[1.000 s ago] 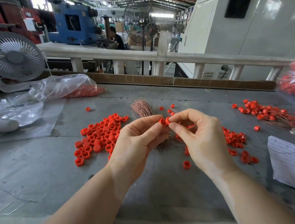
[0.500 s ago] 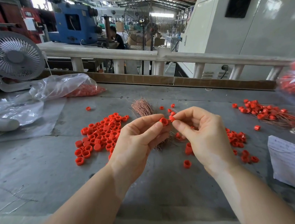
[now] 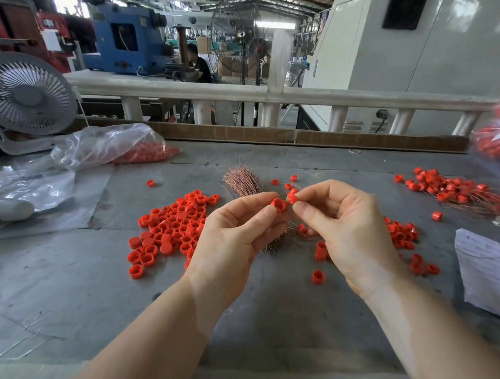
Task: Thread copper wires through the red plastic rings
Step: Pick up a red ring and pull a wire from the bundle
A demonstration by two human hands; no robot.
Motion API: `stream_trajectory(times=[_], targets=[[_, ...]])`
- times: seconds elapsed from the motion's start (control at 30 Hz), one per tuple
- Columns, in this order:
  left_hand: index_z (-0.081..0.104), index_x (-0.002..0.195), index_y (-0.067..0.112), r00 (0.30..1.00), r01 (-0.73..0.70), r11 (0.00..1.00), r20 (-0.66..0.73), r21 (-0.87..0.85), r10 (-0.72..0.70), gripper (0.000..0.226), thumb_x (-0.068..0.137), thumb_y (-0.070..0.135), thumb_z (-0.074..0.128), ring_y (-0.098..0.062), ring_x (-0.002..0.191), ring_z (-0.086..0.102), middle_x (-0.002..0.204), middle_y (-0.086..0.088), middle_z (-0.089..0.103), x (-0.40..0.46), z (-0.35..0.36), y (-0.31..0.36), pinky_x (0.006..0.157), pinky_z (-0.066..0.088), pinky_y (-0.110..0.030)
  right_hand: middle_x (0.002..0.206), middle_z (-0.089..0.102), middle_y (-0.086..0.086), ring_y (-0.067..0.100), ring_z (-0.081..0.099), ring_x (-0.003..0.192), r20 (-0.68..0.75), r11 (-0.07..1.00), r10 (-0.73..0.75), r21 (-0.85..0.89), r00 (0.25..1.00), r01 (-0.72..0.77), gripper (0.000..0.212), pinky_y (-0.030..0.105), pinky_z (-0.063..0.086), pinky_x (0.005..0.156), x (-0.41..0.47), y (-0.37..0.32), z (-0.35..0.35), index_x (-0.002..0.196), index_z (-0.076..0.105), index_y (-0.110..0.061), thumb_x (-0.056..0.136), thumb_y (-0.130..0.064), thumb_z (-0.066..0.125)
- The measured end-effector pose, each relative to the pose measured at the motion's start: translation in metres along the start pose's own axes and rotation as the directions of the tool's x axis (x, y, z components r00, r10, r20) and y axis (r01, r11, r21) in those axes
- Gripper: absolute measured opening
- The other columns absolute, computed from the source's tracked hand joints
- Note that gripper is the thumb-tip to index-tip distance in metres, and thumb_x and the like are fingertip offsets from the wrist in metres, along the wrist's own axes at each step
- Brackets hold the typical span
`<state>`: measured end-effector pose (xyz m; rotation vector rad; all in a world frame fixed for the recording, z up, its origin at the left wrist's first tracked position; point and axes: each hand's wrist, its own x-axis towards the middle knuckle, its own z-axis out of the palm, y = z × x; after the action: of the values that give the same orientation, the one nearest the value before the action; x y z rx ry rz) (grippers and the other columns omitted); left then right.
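Above the grey table [image 3: 70, 295], my two hands meet at chest height. My left hand [image 3: 232, 242] pinches one red plastic ring [image 3: 278, 205] between thumb and forefinger, its open end turned toward me. My right hand [image 3: 346, 229] pinches a second ring [image 3: 292, 198] the same way, and the two rings sit just beside each other, nearly touching. Whether a wire runs between them is too fine to tell. Behind my hands lies one bundle of copper wires [image 3: 243, 180], its far end fanned out. One big heap of loose rings [image 3: 170, 229] lies to the left, too many to count, a smaller scatter [image 3: 404, 236] lies right, and one pile of already wired rings [image 3: 451, 190] lies far right.
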<state>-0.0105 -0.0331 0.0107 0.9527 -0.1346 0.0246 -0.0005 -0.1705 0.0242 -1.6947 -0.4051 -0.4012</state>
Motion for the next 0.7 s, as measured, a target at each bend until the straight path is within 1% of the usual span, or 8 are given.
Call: stream_trajectory(times=[0.13,0.27,0.37,0.47,0.6,0.7], targets=[[0.069,0.085,0.006,1.0,0.001,1.0,0.001,-0.004,-0.001,0.019,0.067,0.007,0.063,-0.013,0.073,0.07,0.077,-0.008,0.073,0.0001,0.0,-0.0004,0.065,0.056,-0.02,0.072,0.07,-0.007,0.001,0.061,0.063,-0.019,0.988,-0.085,-0.133,0.996,0.081,0.024,0.012,0.046,0.063,-0.0014,-0.0035,0.0011,0.07,0.066,-0.025,0.076,-0.003,0.073],[0.071,0.082,0.007,1.0,0.01,1.0,0.008,-0.008,-0.01,0.017,0.067,0.007,0.063,-0.014,0.073,0.07,0.078,-0.009,0.073,0.0,-0.0009,-0.0006,0.065,0.056,-0.02,0.069,0.068,-0.005,0.005,0.062,0.063,-0.018,0.973,-0.121,-0.2,0.992,0.115,0.026,0.015,0.049,0.063,-0.0032,-0.0062,0.0017,0.072,0.065,-0.026,0.075,-0.001,0.074],[0.072,0.082,0.007,1.0,0.014,1.0,0.01,-0.008,-0.014,0.018,0.067,0.006,0.063,-0.014,0.074,0.07,0.079,-0.009,0.073,0.0,-0.0015,-0.0007,0.066,0.057,-0.021,0.068,0.068,-0.007,0.006,0.061,0.064,-0.014,0.965,-0.138,-0.225,0.99,0.131,0.027,0.016,0.049,0.063,-0.0037,-0.0079,0.002,0.072,0.064,-0.026,0.075,0.0,0.074],[0.074,0.079,0.009,1.0,0.014,1.0,0.012,-0.006,-0.013,0.016,0.068,0.006,0.063,-0.015,0.075,0.071,0.08,-0.01,0.073,0.0004,-0.0014,-0.0004,0.066,0.056,-0.021,0.068,0.068,-0.007,0.006,0.061,0.063,-0.016,0.962,-0.148,-0.232,0.989,0.14,0.027,0.016,0.049,0.062,-0.0039,-0.0083,0.0023,0.072,0.064,-0.026,0.075,-0.001,0.074],[0.072,0.083,0.007,1.0,0.011,1.0,0.012,-0.005,-0.011,0.017,0.068,0.006,0.063,-0.016,0.076,0.071,0.081,-0.011,0.073,0.0007,-0.0012,-0.0006,0.067,0.056,-0.021,0.062,0.066,-0.013,-0.002,0.06,0.061,-0.023,0.96,-0.152,-0.24,0.988,0.142,0.03,0.008,0.044,0.059,-0.0037,-0.0074,0.0029,0.071,0.065,-0.03,0.076,-0.001,0.073],[0.072,0.083,0.007,1.0,0.008,1.0,0.012,0.003,-0.008,0.017,0.068,0.006,0.063,-0.016,0.076,0.071,0.081,-0.01,0.073,0.0002,-0.0009,-0.0007,0.067,0.057,-0.021,0.066,0.067,-0.017,-0.003,0.06,0.062,-0.025,0.967,-0.126,-0.226,0.992,0.117,0.031,0.008,0.044,0.06,-0.0032,-0.0066,0.0022,0.07,0.065,-0.034,0.076,-0.004,0.074]])
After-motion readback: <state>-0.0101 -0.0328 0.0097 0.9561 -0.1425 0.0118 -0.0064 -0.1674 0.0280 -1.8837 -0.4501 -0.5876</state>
